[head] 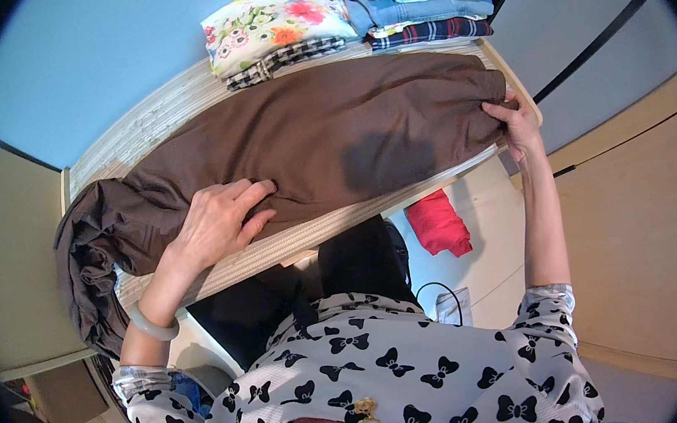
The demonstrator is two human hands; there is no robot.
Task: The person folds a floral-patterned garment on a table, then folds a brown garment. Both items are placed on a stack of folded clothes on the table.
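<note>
A brown cloth (304,134) lies spread lengthwise over a striped, padded board (273,244) in front of me. Its left end is bunched into folds that hang over the board's edge. My right hand (519,122) pinches the cloth's right end between thumb and fingers, at the corner of the board. On the near side of the cloth, left of the middle, rests my left hand (220,218). Its thumb and fingers are apart, and it presses on the fabric without gripping it.
Behind the cloth sit a folded floral fabric (279,24), black-and-white checked fabric (284,61) and a stack of folded clothes (428,7). A blue wall (128,66) rises beyond. Below the board, a red cloth bundle (438,225) lies near a wooden cabinet (632,209) on the right.
</note>
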